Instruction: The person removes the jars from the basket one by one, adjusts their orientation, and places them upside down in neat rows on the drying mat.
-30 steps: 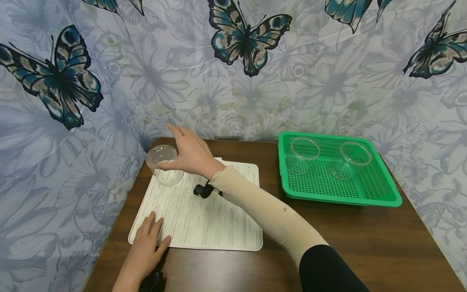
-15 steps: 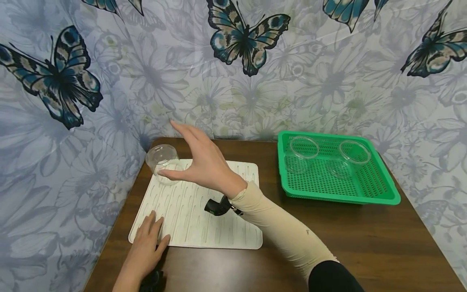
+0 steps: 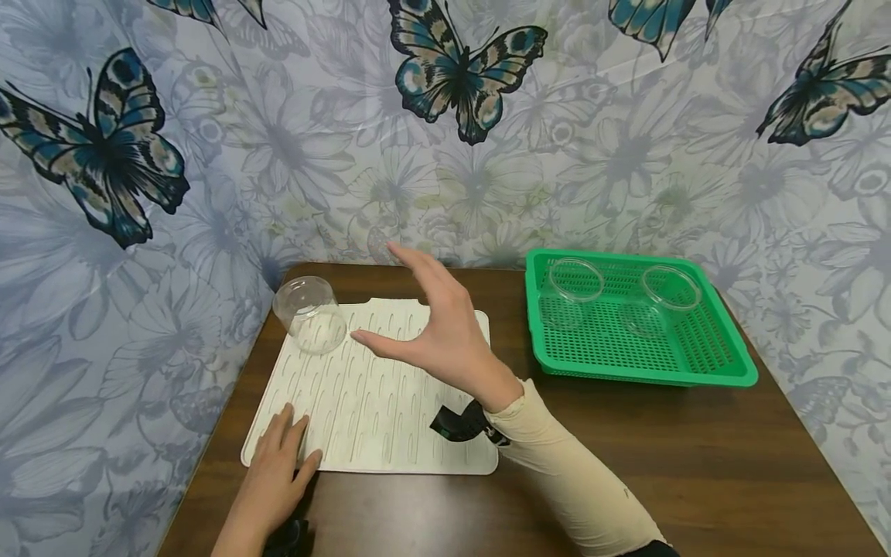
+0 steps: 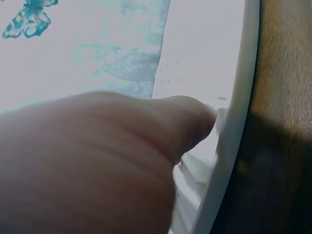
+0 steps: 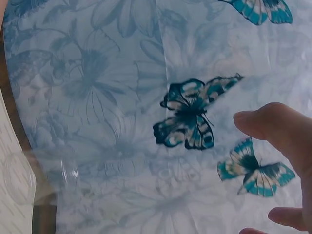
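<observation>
On the far left corner of the white ridged mat (image 3: 390, 418) stands a clear cup (image 3: 309, 317). To its right my right hand (image 3: 442, 333) hovers over the mat, thumb and fingers spread wide with nothing between them. The cup shows apart from the thumb tip. In the right wrist view the clear cup (image 5: 41, 178) is at the lower left and the right hand (image 5: 285, 141) at the right edge. My left hand (image 3: 274, 472) rests on the mat's near left corner, fingers extended. Its thumb side fills much of the left wrist view, beside the mat's raised edge (image 4: 234, 126).
A green perforated basket (image 3: 647, 375) sits on the right of the brown wooden table (image 3: 626, 456). Two more clear cups, one on the left (image 3: 576, 280) and one on the right (image 3: 670, 288), stand inside it. Butterfly-patterned fabric (image 3: 473, 193) hangs behind the table and along its left.
My right hand has drawn away from the cup, moving right and toward me over the mat. The cup stays on the mat's far corner. My left hand has kept its place.
</observation>
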Demonstrator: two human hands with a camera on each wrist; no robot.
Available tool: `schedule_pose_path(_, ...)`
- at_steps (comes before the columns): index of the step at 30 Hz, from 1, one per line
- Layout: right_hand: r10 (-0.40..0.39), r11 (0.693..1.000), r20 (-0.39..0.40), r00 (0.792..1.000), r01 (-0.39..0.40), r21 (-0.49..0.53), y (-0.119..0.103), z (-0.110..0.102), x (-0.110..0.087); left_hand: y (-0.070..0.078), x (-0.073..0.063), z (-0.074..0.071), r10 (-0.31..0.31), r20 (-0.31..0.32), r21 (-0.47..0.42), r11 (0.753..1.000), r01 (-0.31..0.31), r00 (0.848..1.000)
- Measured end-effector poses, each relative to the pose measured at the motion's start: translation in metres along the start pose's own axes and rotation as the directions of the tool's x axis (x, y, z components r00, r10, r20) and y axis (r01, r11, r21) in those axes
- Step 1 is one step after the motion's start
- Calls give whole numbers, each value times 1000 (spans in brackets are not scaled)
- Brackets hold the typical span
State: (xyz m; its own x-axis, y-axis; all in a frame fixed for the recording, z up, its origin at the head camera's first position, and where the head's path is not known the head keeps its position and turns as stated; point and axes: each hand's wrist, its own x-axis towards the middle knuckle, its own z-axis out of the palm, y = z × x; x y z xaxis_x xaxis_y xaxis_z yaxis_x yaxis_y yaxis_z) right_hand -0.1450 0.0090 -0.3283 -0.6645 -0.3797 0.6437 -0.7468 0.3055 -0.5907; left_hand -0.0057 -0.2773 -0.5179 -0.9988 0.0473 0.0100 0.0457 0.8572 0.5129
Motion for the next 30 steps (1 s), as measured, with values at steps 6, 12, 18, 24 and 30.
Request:
schedule_pose_path(6,42,999,-130,991,-46,-24,18,-29,-19,0,-1,0,9,-3,2,1000,-9,1000)
schedule_pose_path(12,160,985,-255,954,-171,-21,44,-57,-34,0,0,1,16,1,-8,1000,-16,1000)
schedule_pose_path(18,279,954,-365,888,-301,-2,67,-82,-46,2,-1,0,8,10,-18,1000,-8,1000)
schedule_pose_path(24,339,918,-466,817,-396,-27,90,-106,-54,2,-1,0,5,5,-20,1000,-5,1000)
schedule_pose_path(30,444,849,-497,746,-527,-33,117,-129,-63,2,-1,0,9,7,-22,1000,-8,1000)
